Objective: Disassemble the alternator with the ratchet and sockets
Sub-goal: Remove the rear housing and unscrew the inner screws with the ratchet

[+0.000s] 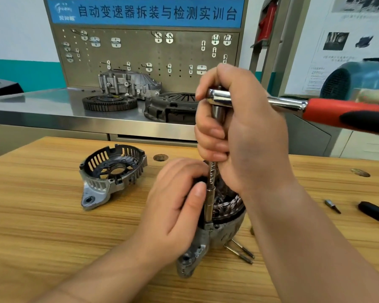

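Standing on end near the front middle of the wooden tabletop (53,237), the half-stripped alternator (225,228) shows its copper stator windings (230,206) at the top, which suggests one end is already off; the slotted end cover (112,173) lies apart to its left. The left hand (177,202) wraps round the alternator's near side, thumb up beside the tool, likely bracing the body against turning. A long extension bar (211,182) stands upright along the housing edge, its socket (208,212) seated on what looks like a through bolt at a lug. The right hand (239,132) clenches the extension's top and the ratchet (228,98) head together, probably keeping the socket square on the fastener, while the red-and-black grip juts out to the right. Two long bolts (241,252) lie just beside the housing's base; a small bit (333,205) and a black handle (374,213) lie farther right.
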Demonstrator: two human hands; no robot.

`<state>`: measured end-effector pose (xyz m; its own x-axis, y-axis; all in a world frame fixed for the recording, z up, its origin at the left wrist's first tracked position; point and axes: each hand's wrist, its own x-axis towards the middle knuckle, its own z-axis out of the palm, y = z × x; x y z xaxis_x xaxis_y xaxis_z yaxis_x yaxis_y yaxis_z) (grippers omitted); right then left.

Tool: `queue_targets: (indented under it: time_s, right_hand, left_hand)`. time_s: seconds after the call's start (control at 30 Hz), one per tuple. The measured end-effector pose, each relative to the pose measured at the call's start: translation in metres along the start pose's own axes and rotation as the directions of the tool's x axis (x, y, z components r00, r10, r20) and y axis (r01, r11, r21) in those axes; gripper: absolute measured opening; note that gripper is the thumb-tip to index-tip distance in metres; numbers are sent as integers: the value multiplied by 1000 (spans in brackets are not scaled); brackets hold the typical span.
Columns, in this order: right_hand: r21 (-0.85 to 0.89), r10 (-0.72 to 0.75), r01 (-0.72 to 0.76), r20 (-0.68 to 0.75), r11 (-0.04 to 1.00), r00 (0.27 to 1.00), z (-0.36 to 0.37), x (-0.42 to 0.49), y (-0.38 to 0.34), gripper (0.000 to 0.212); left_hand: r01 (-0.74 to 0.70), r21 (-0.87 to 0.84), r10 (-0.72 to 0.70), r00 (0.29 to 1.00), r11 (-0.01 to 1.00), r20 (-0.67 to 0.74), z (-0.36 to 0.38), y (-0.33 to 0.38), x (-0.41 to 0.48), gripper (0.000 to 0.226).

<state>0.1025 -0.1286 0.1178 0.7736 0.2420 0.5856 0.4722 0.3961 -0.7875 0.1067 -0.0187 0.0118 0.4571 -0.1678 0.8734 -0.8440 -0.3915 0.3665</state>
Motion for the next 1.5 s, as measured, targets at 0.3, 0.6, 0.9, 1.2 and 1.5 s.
queue_targets:
  time_s: [0.3,0.6,0.9,1.2,1.5]
  right_hand:
    - [211,122,-158,171,965,978,-14,8,2,50]
    - [237,32,-51,82,970,996,-6,4,16,49]
    - [-305,-361,345,5,888,933,-1,-4,26,22]
    - [264,15,-60,169,963,986,-11,-1,27,55]
    - [-119,-392,389,2,913,920,-9,-5,23,26]
  left_hand:
    - [103,-236,-66,985,966,158,12,-5,8,46]
    - [167,-367,-102,976,915,191,4,-1,9,30]
    - [88,-255,-74,995,963,65,8,-2,3,34]
    - [136,-269,-88,979,953,185,1,-1,6,30]
    - [230,-226,-183,960,947,210,0,7,5,26]
